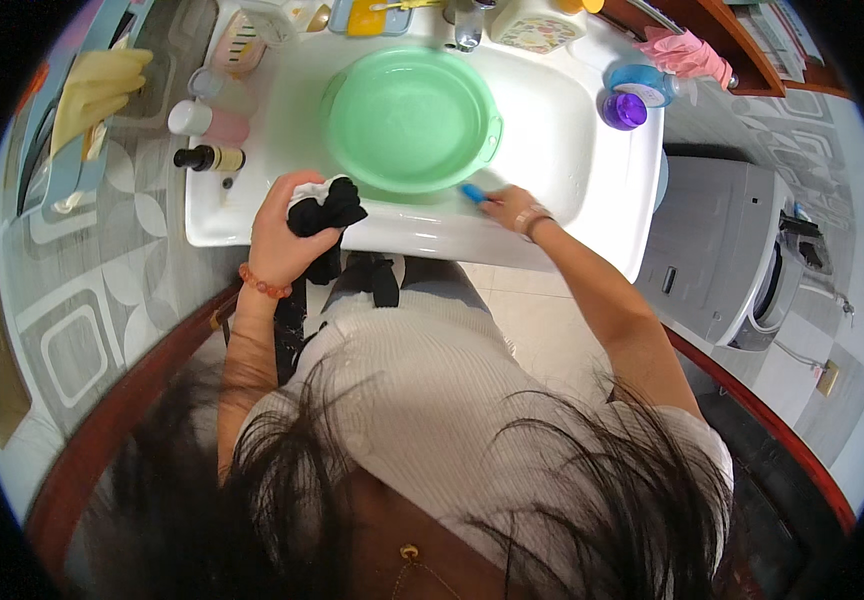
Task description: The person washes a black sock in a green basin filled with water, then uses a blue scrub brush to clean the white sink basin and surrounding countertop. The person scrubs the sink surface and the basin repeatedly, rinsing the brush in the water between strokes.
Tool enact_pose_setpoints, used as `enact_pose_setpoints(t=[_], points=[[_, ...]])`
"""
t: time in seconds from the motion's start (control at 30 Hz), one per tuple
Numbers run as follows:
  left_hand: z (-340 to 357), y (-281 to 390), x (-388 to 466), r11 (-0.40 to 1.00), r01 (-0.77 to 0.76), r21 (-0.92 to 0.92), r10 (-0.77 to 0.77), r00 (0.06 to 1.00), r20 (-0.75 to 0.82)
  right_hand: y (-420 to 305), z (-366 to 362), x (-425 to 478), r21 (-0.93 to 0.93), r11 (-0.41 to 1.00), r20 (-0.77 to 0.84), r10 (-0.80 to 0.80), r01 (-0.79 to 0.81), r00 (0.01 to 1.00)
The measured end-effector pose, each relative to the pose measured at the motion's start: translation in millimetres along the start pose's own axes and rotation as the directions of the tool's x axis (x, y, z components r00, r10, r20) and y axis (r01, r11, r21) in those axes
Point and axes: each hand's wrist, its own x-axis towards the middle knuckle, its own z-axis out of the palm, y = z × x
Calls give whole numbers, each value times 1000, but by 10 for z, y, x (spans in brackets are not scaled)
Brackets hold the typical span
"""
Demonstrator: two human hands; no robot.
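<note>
My left hand (286,232) grips a bunched black and white cloth (331,208) over the left front rim of the white sink (417,244). Part of the black fabric hangs below my fingers. In my right hand (508,208) is a small blue object (472,193), mostly covered by the fingers, so I cannot tell its kind. That hand is at the front of the sink, just below a green plastic basin (413,120). The basin sits in the sink and seems to hold clear water. Neither hand touches the basin.
Several bottles, among them a pink one with a white cap (208,122) and a dark pump bottle (209,158), line the left ledge. A chrome faucet (469,26) rises behind the basin. A purple container (625,111) and a blue bottle (640,84) stand right. A washing machine (709,247) is beyond.
</note>
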Motion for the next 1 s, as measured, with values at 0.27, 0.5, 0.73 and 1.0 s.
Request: enact_pose_setpoints(t=[0.27,0.5,0.73,1.0], points=[[-215,-109,-108,999,1,34,-1,1000,-22,763,-274,149,-233,947,-166,187,-222,968],[-167,-86,60,994,-92,56,90,995,43,-109,190,261,-122,983,-62,132,-138,989],[-23,-67,166,998,-59,14,59,997,46,181,215,226,-189,965,-135,159,-183,978],[-164,-100,58,999,-32,26,33,999,-36,-1094,-636,-470,-285,942,-37,-197,178,980]])
